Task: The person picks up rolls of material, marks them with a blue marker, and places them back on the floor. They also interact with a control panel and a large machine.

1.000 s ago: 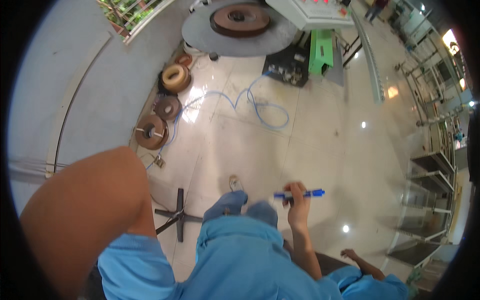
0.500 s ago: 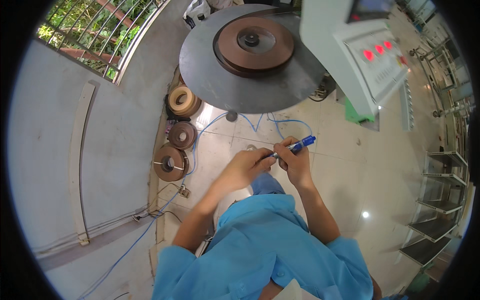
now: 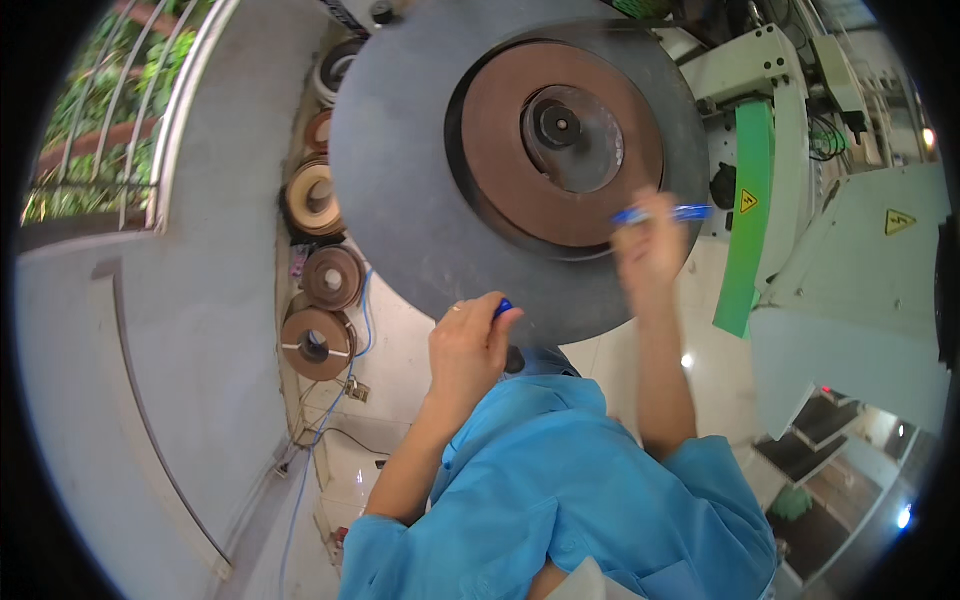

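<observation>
My right hand [image 3: 648,248] is raised over a large dark round turntable [image 3: 400,200] and grips a blue pen [image 3: 660,213] held level, blurred by motion. On the turntable lies a wide brown roll of tape [image 3: 500,130] around a dark hub. My left hand [image 3: 470,345] is closed near the turntable's near rim, with a small blue cap [image 3: 502,307] pinched between thumb and fingers. Both forearms rise from blue sleeves at the bottom.
Several brown tape rolls [image 3: 318,340] lie on the floor along a grey wall at the left, with thin blue cables beside them. A white machine housing with a green strip [image 3: 750,220] stands at the right. A railing and greenery show at the upper left.
The turntable now fills the upper view, much closer. My hands have parted: the right lifted the pen up over the roll, the left stays lower with the cap.
</observation>
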The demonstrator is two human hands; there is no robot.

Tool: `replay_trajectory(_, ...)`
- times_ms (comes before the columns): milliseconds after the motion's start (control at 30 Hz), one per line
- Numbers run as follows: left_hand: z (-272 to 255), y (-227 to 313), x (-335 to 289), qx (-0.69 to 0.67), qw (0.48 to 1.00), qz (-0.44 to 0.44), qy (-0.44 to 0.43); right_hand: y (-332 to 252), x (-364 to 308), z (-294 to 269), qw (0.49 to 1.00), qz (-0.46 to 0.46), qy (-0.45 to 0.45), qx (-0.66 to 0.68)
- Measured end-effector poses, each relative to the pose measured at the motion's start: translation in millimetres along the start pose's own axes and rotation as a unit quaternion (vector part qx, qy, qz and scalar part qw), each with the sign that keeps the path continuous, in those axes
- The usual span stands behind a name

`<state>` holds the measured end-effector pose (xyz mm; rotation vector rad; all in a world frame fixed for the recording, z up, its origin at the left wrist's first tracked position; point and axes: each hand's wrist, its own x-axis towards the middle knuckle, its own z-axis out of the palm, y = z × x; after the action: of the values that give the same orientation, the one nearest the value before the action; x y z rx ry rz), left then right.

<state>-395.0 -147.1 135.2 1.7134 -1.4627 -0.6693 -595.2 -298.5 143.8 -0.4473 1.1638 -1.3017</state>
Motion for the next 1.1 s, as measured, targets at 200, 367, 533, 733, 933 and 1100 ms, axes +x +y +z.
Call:
replay_trajectory(200, 56.7, -40.0, 102.9, -0.031, 0.981, 0.173, -0.087, -19.7, 100.2, 2.0, 0.888, -0.104, -0.144, -0.423)
replay_trajectory(367, 95.4, -53.8, 137.3, 0.003, 0.969, 0.201, -0.144, 2.8, 121.2, 13.3, 0.792, -0.029, -0.152, -0.590)
replay_trajectory(533, 103.5, -57.6, 134.3, 0.041, 0.968, 0.197, -0.153, 8.5, 129.1, 1.9, 0.758, 0.015, -0.174, -0.628)
replay_trajectory(733, 108.9, -53.2, 139.3, 0.074, 0.969, 0.185, -0.146, 8.3, 134.0, -6.8, 0.768, 0.033, -0.165, -0.618)
replay_trajectory(933, 110.6, -54.9, 139.1, 0.083, 0.968, 0.194, -0.135, 8.7, 132.1, -3.3, 0.733, 0.068, -0.168, -0.655)
replay_trajectory(1100, 111.6, -56.4, 137.8, 0.078, 0.968, 0.193, -0.138, 6.7, 135.4, -5.9, 0.717, 0.022, -0.203, -0.667)
